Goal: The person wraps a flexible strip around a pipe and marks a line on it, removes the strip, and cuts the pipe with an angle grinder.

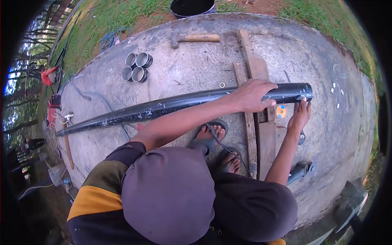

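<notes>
Outdoors on a rough concrete slab (183, 77), with grass (134, 12) beyond the edge, past the far end of a wide plank (267, 147). See a long black pipe (163, 107) laid across that plank, wide end jutting out to the plank's right, tapered end running well off to the left.

To steady it well, probably best to bear down directly over the plank, with firm backing beneath, and to touch the wide end only lightly. Avoid sideways pushes: round, and so likely prone to roll. Mind also the unequal overhangs either side of the plank, perhaps apt to swing.

As for the left grip (256, 96): spread fairly wide over the pipe at the plank, thumb towards the near side, apparently holding on. As for the right grip (301, 117), right of the plank: fingertips touching the pipe's wide end from the near side; cannot tell how far closed.

Note also, left of the plank, a hammer (200, 37) and, farther left, short metal cylinders (141, 67); just right, an orange disc (278, 112).
</notes>
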Motion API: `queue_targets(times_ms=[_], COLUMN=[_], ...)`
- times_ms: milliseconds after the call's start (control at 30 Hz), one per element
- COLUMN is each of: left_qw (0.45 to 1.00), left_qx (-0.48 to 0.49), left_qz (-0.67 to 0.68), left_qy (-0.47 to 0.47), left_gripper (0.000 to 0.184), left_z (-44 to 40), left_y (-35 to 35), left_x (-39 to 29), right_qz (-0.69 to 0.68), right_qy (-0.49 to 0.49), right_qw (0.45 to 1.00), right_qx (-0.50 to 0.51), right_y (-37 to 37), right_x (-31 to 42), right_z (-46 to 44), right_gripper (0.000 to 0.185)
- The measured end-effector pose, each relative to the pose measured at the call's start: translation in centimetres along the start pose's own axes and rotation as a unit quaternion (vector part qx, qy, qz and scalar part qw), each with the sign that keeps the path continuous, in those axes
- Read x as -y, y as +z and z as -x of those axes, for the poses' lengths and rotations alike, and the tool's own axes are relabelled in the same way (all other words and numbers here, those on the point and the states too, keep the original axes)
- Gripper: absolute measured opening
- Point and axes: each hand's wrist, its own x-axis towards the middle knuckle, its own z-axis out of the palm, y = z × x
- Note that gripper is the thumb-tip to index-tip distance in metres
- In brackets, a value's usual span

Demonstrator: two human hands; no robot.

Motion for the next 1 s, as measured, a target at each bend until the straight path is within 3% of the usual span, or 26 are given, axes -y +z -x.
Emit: queue_targets(times_ms=[100, 167, 233, 433, 533, 633, 733, 833, 900, 967, 1000], left_qw=[0.999, 0.997, 0.992, 0.958, 0.901, 0.845, 0.836, 0.849, 0.879, 0.889, 0.885], left_qx=[-0.039, -0.046, -0.09, -0.073, -0.068, -0.036, 0.021, 0.013, -0.014, 0.003, 0.035], left_qz=[-0.009, -0.043, -0.054, -0.136, -0.216, -0.261, -0.21, -0.262, -0.29, -0.326, -0.349], left_qy=[-0.023, -0.034, -0.068, -0.243, -0.371, -0.466, -0.507, -0.459, -0.378, -0.322, -0.308], left_gripper=[0.054, 0.053, 0.052, 0.053, 0.052, 0.049, 0.047, 0.046, 0.043, 0.039, 0.038], left_z=[4.2, 6.9, 8.7, 13.4, 15.0, 16.9, 18.7, 17.9, 17.3, 16.6, 17.3], left_y=[-2.0, -4.0, -5.7, -10.4, -13.3, -15.8, -17.1, -16.6, -16.4, -15.8, -15.8], left_x=[1.0, 1.2, 2.1, 4.9, 8.2, 11.8, 15.9, 15.6, 14.8, 15.6, 17.5], right_qz=[0.045, 0.073, 0.048, -0.036, -0.056, 0.041, 0.09, 0.13, 0.196, 0.402, 0.47], right_qy=[-0.13, -0.106, -0.091, -0.032, -0.024, -0.093, -0.073, -0.036, -0.13, -0.195, -0.145], right_qw=[0.99, 0.992, 0.994, 0.997, 0.998, 0.994, 0.991, 0.985, 0.968, 0.895, 0.87], right_qx=[0.044, 0.005, 0.038, -0.052, -0.021, 0.047, 0.064, 0.109, 0.084, 0.021, -0.01], right_y=[2.7, 6.1, 4.7, -1.6, 0.0, 3.9, 2.9, -0.3, -2.9, -5.5, -5.9], right_x=[-2.7, -1.3, -1.9, -2.1, -1.6, -1.4, -2.6, -2.9, -3.4, -1.5, 0.2], right_z=[3.7, 9.4, 10.2, 2.0, 1.2, 6.2, 11.2, 11.8, 10.4, 8.8, 8.7], right_gripper=[0.083, 0.087, 0.086, 0.077, 0.078, 0.072, 0.061, 0.05, 0.042, 0.043, 0.045])
